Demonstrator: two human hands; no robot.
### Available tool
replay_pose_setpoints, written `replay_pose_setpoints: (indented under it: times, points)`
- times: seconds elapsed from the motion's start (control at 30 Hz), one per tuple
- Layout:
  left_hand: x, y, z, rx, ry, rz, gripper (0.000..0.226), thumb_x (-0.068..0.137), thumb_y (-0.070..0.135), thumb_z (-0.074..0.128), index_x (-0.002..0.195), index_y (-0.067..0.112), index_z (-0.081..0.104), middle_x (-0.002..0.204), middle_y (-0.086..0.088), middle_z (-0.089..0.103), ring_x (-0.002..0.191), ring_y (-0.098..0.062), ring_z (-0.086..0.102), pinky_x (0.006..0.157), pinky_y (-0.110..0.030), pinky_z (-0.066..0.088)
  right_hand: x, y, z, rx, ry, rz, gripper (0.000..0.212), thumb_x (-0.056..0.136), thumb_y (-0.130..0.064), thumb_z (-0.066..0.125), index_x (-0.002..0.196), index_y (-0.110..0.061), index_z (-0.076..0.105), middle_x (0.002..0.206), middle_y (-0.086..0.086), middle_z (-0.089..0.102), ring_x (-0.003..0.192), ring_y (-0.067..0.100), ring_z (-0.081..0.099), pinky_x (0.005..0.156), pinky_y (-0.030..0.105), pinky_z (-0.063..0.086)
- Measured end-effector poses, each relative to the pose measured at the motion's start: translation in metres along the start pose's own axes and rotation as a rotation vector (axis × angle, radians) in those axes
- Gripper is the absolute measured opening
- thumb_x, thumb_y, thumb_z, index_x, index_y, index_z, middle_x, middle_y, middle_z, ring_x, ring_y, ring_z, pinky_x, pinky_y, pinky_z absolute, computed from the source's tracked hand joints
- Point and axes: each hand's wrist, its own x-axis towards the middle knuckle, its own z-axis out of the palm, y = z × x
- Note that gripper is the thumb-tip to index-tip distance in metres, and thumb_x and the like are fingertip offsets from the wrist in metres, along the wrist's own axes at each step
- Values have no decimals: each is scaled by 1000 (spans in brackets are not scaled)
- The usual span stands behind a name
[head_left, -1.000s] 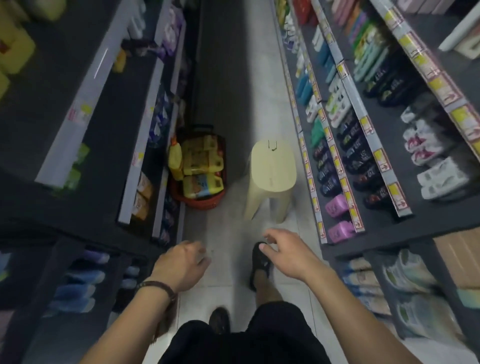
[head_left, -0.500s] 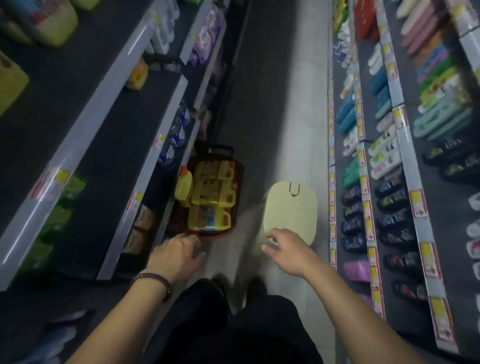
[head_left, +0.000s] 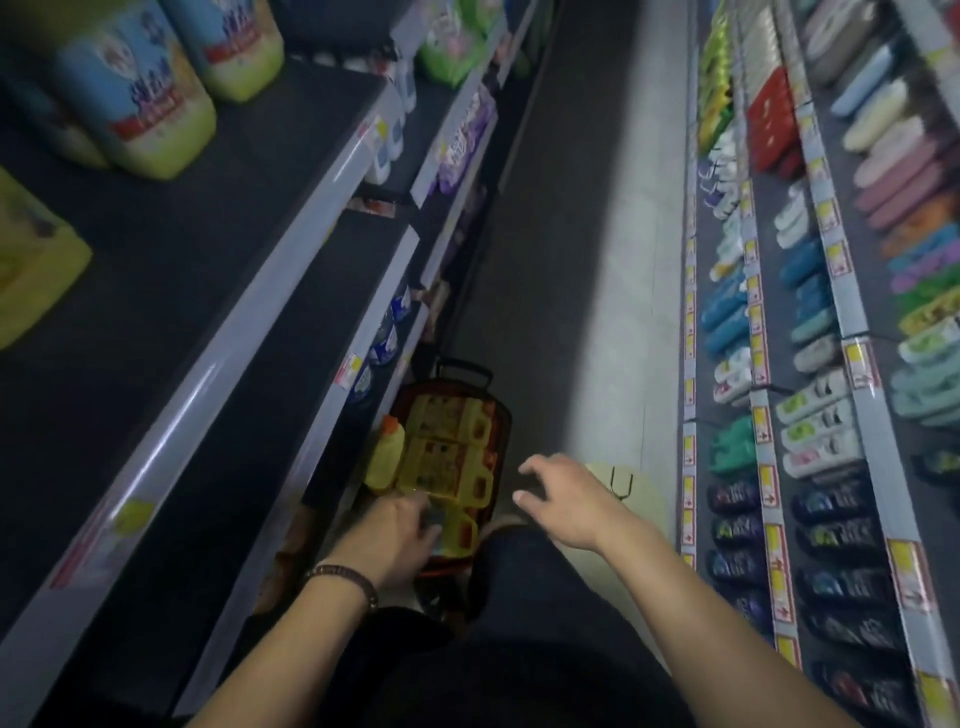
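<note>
head view: your left grip (head_left: 395, 530) touches the jug (head_left: 460, 532), hold unclear; right grip (head_left: 566, 499) spread, empty; clasp firmly before lifting.

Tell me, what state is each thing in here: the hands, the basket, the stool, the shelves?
Left hand, down on the nearest yellow jug; grip unclear.
Right hand, open, fingers spread, holding nothing.
Red basket, on the floor, full of yellow jugs.
Stool, upright on the floor.
Left shelf, mostly bare.
Right shelves, stocked.
</note>
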Motion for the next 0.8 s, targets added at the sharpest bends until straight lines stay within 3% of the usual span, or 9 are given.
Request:
replay_pose_setpoints:
  times: [0.07,0.2,0.3,0.47,0.6,0.73,0.8]
  points:
    - [8,-3,-6,-68,-1,-13,34,104,34,58,134,19,62,130,-5,66,119,-22,65,95,-27,51,11,-12,-9,-6,-27,-21,52,104,-51,56,151,-28,51,144,2,52,137,23,50,115,39,43]
    - [21,-18,-14,-168,16,-45,33,95,52,54,124,38,62,129,3,67,114,-17,66,99,-42,57,34,-23,-35,-2,-10,-66,45,104,-46,59,145,-25,57,141,-1,55,134,18,52,115,35,42]
    - [33,-29,-18,-136,49,-65,39,99,52,52,133,36,59,133,3,62,118,-20,63,101,-44,55,56,-29,-53,-67,6,-102,47,102,-47,61,143,-23,59,141,-6,57,138,14,49,119,35,40]
    - [52,-47,-31,-238,128,-97,43,90,62,55,125,40,64,124,14,70,110,-11,67,96,-40,58,103,-47,-78,-141,-14,-78,66,89,-76,46,142,-39,54,135,-7,58,123,19,61,109,44,50]
    - [69,-55,-37,-279,200,-176,58,92,67,54,142,37,55,141,6,65,124,-17,65,103,-43,56,148,-69,-87,-273,-145,-178,51,99,-59,57,141,-32,56,131,-2,54,122,19,55,104,35,47]
    - [93,-45,-43,-341,285,-285,49,100,56,53,144,34,55,140,8,65,124,-16,63,104,-37,53,218,-86,-79,-481,-327,-303,55,91,-61,44,124,-23,66,120,3,61,113,25,61,102,42,53]
    - [109,-43,-36,-356,350,-369,48,100,53,52,146,39,50,140,10,64,123,-15,64,102,-36,54,250,-98,-75,-567,-466,-301,47,104,-46,42,128,-16,68,128,10,66,118,29,63,106,40,52]
